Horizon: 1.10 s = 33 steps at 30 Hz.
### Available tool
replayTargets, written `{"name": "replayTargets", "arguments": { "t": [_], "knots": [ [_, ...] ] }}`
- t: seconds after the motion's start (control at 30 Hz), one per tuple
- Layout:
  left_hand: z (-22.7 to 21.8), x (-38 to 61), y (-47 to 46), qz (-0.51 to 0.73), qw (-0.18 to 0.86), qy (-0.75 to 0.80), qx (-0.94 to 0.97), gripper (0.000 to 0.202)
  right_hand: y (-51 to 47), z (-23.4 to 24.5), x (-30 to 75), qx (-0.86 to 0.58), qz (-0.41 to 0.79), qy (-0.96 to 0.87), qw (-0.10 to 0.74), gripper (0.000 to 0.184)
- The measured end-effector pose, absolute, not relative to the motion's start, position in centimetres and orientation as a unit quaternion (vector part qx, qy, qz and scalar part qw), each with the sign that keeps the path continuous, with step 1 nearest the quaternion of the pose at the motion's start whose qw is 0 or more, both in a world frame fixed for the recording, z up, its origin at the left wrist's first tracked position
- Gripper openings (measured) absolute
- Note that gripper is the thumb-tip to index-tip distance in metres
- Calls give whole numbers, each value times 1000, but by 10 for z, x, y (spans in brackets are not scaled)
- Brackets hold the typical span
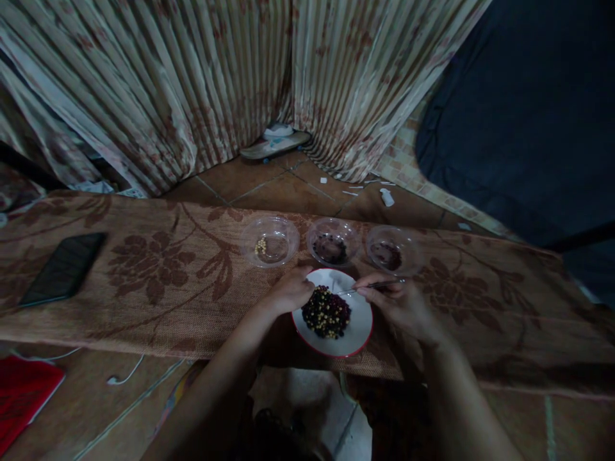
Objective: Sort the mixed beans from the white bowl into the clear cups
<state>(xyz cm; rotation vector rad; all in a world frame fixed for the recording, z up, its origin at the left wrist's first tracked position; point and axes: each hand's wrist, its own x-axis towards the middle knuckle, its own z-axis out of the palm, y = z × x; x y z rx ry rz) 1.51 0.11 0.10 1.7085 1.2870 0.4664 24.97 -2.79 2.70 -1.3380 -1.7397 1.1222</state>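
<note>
A white plate (360, 326) with a red rim stands on the cloth near the front edge, holding a mixed heap of dark and pale yellow beans (327, 312). At its upper left, my left hand (293, 291) has its fingers curled over the rim, gripping the plate. My right hand (394, 301) is closed round slim metal tweezers (384, 283), whose tips reach over the plate beside the heap. Behind the plate stand three clear plastic bowls: the left bowl (276, 256) has pale yellow beans, the middle bowl (331, 224) black ones, the right bowl (408, 246) dark red ones.
A patterned brown cloth (148, 320) covers the long, narrow table. A dark phone (65, 267) lies at the left. Beyond the table, a skateboard (276, 147) and white scraps (387, 197) are on the tiled floor below striped curtains (230, 77).
</note>
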Motion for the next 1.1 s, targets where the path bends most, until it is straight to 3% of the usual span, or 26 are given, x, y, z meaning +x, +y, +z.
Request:
{"name": "replayTargets", "arguments": {
  "t": [0.73,0.93,1.1],
  "knots": [
    [-4,16,3,194,447,516,704,30,-27,22,250,-524,446,-671,276,24],
    [-3,15,2,186,442,516,710,29,-27,20,251,-519,430,-676,298,23],
    [-1,16,2,187,441,522,706,29,-29,29,250,-512,426,-651,364,21]
  ]
}}
